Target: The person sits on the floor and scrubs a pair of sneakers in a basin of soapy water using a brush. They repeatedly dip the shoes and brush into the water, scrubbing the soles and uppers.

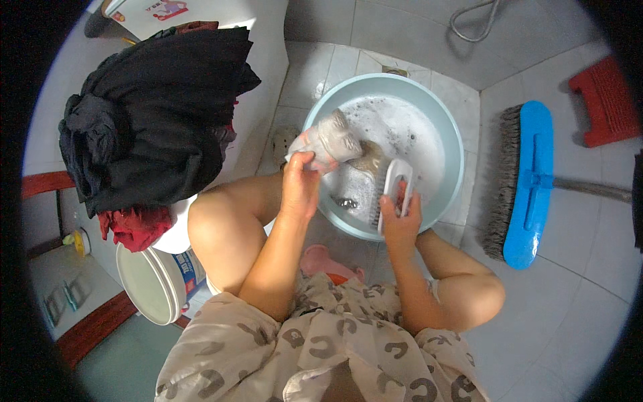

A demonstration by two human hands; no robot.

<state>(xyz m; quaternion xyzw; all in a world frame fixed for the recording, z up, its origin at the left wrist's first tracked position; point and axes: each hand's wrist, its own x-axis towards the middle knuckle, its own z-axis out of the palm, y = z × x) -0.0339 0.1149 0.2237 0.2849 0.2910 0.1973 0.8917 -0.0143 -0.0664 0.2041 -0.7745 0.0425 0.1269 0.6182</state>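
My left hand [301,186] grips a pale, wet, bunched-up piece of cloth [331,140] with faint pinkish marks, held over the left side of a light blue basin [458,151]. My right hand [402,216] is closed around the handle of a white scrubbing brush [400,173]. The brush stands on edge above the basin's near side, its grey bristles facing left towards the cloth but apart from it. Foamy water [417,125] fills the basin. Beneath the pale cloth, a brownish wet thing [370,157] shows in the suds, partly hidden.
A heap of black clothes [161,115] with red cloth [135,226] below rises at left, beside a white bucket [150,286]. At right are a blue broom head [530,191] and a red plastic object [608,103]. A pink object [321,259] lies between my legs. A shower hose [472,35] hangs above.
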